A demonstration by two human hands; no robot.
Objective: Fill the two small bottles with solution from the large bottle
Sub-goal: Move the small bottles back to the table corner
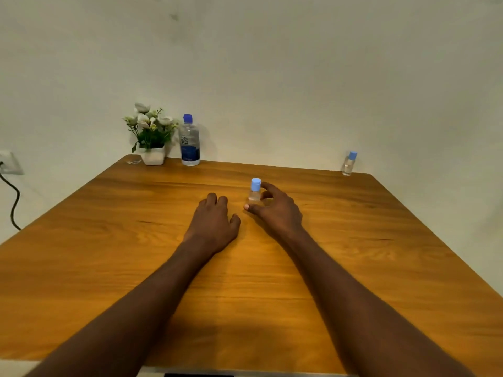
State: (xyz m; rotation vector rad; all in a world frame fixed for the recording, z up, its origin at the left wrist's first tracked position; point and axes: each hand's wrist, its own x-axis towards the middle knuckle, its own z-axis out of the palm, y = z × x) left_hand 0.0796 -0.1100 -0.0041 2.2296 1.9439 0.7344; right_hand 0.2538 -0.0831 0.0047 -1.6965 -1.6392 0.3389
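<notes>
A small clear bottle point(255, 189) with a light blue cap stands upright near the middle of the wooden table point(109, 240). My right hand point(275, 209) cups around it from the right. The index finger curves behind the bottle, and the thumb stops just short of its base. My left hand point(215, 221) rests palm down on the table left of the bottle, fingers loosely bent, holding nothing. The large bottle point(189, 140), with a blue cap and blue label, stands capped at the back left. A second small bottle point(349, 163) stands capped at the back right corner.
A white pot of artificial flowers point(151, 134) stands beside the large bottle at the back left. A wall socket with a black cable point(11, 197) hangs left of the table. The wall runs directly behind the table's far edge.
</notes>
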